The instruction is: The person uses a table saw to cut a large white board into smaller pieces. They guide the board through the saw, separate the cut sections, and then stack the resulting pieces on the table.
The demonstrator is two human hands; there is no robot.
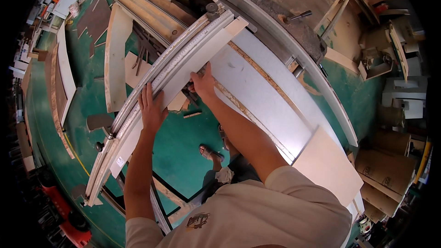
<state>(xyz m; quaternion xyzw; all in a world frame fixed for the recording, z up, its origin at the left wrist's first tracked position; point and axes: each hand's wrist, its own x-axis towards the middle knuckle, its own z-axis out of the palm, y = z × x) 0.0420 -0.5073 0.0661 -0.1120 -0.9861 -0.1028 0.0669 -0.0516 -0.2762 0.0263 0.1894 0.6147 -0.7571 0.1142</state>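
Note:
A long, narrow white board strip (pixel 188 68) lies against a metal fence rail (pixel 177 51) that runs diagonally across the saw. My left hand (pixel 154 110) rests on the strip with its fingers stretched toward the rail. Farther up, my right hand (pixel 203 84) is closed at the strip's near edge, fingers curled and thumb pointing up; part of its grip is hidden. To the right of that hand spreads the pale metal saw table (pixel 257 89), with sawdust in its grooves.
A beige panel (pixel 328 165) lies at the table's near right. Another long rail (pixel 298 55) borders the far side. White and brown offcuts (pixel 117 55) lie on the left. Cardboard boxes (pixel 383 167) stand at right; a red machine (pixel 64 213) sits at lower left.

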